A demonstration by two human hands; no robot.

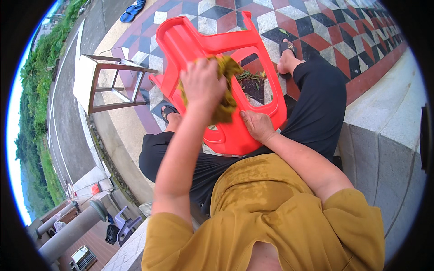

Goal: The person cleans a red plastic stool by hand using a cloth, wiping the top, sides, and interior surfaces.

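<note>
A red plastic chair (234, 139) lies tipped between my knees, its legs and openings turned at an angle. My left hand (203, 81) grasps a crumpled olive-yellow cloth (225, 105) and presses it against the chair's upper left part; the hand is slightly blurred. On the near part of the chair, beside an oval opening, my right hand (258, 127) grips the rim with its thumb on top, while its other fingers are hidden.
A metal-framed stool (93, 108) lies on its side at the left. Blue slippers (130, 12) sit on the patterned tile floor (217, 15). Loose leaves show through the chair. A stone step (376, 135) runs along my right. A purple plastic chair (126, 223) and black bag (112, 233) are lower left.
</note>
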